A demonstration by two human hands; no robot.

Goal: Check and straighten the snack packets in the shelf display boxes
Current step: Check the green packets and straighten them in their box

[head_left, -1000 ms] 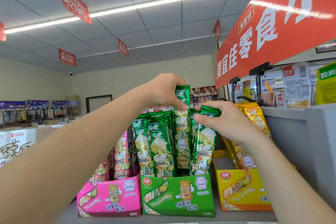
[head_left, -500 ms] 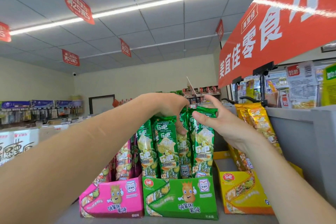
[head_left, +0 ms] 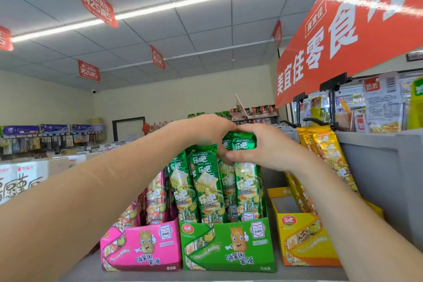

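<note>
Three display boxes stand side by side on the shelf: a pink box, a green box and a yellow box. Tall green snack packets stand upright in the green box. My left hand rests on the tops of the middle green packets. My right hand pinches the top of the rightmost green packet, thumb in front. The two hands touch above the packets. Pink packets lean in the pink box, and gold packets lean back in the yellow box.
A grey shelf unit rises right of the yellow box, with hanging goods above it. A large red banner overhangs at upper right. Other store shelves line the far left wall.
The lifted green packet has gone down into the row. Both hands have dropped and closed together on the packet tops; my right hand went from spread fingers to a pinch.
</note>
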